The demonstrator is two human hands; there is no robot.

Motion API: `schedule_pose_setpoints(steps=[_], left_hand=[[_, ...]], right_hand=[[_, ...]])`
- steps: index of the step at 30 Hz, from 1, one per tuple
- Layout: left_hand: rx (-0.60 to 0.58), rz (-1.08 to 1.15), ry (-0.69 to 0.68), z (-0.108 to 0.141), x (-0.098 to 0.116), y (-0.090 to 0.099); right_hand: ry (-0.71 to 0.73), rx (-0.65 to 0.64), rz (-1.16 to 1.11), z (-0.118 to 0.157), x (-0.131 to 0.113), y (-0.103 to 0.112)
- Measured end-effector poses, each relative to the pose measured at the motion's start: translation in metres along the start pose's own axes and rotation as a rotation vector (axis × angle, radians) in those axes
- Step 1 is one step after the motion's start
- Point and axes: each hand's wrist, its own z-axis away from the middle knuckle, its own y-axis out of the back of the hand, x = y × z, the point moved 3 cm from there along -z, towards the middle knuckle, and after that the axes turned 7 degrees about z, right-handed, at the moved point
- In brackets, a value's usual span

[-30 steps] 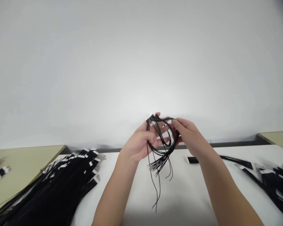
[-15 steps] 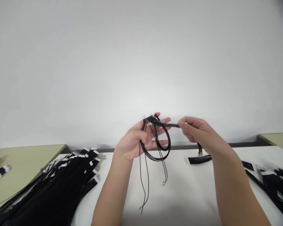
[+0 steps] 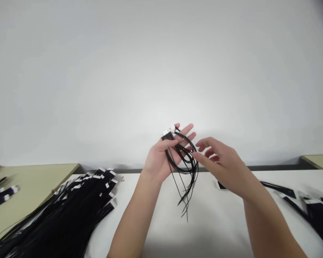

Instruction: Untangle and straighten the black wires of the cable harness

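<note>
Black wires with white connectors form a looped wire harness (image 3: 174, 166) lying across the palm of my left hand (image 3: 161, 156). The thumb of that hand presses on the harness below the white connectors (image 3: 167, 132), while its other fingers are spread behind the loops. Several loose wire ends hang under the hand. Just to the right, my right hand (image 3: 220, 159) has its thumb and fingers apart, fingertips close beside the outer loop. Whether they touch the wires I cannot tell.
A big pile of black wire harnesses (image 3: 70, 211) with white connectors lies left on the white table (image 3: 204, 222). More harnesses (image 3: 314, 211) lie at the right, one partly behind my right hand. A yellowish table (image 3: 34, 182) adjoins at left; a pale wall (image 3: 161, 71) stands behind.
My right hand has let go of the straight wire bundle and moved slightly left, its fingers opening. That bundle now hangs curved with the other loops. My left thumb has shifted up onto the wires.
</note>
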Motion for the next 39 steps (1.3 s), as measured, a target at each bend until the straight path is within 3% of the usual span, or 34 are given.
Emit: schedule_pose_setpoints(steps=[5, 11, 16, 20, 22, 24, 25, 29, 30, 31, 32, 35, 37, 39], left_hand=[[0.014, 0.025, -0.053, -0.002, 0.001, 0.001], [-0.017, -0.026, -0.034, -0.003, 0.002, 0.002], [-0.026, -0.088, -0.028, -0.004, 0.003, 0.005], [-0.032, -0.093, -0.024, -0.004, 0.003, 0.005], [-0.043, -0.071, -0.025, -0.005, 0.003, 0.006], [-0.032, -0.050, -0.035, -0.006, 0.002, 0.007], [-0.015, -0.042, -0.038, -0.006, 0.002, 0.008], [0.093, -0.039, -0.056, -0.010, 0.001, 0.012], [0.121, -0.041, -0.071, -0.010, 0.001, 0.013], [0.148, -0.043, -0.091, -0.011, 0.002, 0.013], [0.175, -0.043, -0.114, -0.011, 0.002, 0.013], [0.230, -0.037, -0.184, -0.010, 0.004, 0.013], [0.241, -0.039, -0.216, -0.009, 0.006, 0.013], [0.248, -0.045, -0.235, -0.008, 0.008, 0.012]], right_hand=[[-0.040, -0.088, -0.071, 0.000, -0.001, -0.015], [-0.077, -0.006, -0.326, -0.005, 0.000, -0.013], [-0.124, -0.015, -0.822, -0.012, 0.003, -0.011], [-0.180, -0.192, -1.335, -0.017, 0.004, -0.015], [-0.206, -0.244, -1.401, -0.018, 0.004, -0.017], [-0.191, -0.203, -1.273, -0.018, 0.004, -0.020], [-0.168, -0.121, -1.141, -0.017, 0.005, -0.021], [0.078, 0.482, -0.381, -0.003, -0.004, -0.013], [0.173, 0.541, -0.211, 0.002, -0.011, -0.013], [0.253, 0.511, -0.080, 0.007, -0.017, -0.015], [0.290, 0.392, 0.014, 0.010, -0.022, -0.019], [0.165, -0.046, 0.219, 0.018, -0.026, -0.035], [0.106, -0.152, 0.317, 0.022, -0.027, -0.043], [0.125, -0.171, 0.351, 0.022, -0.028, -0.050]])
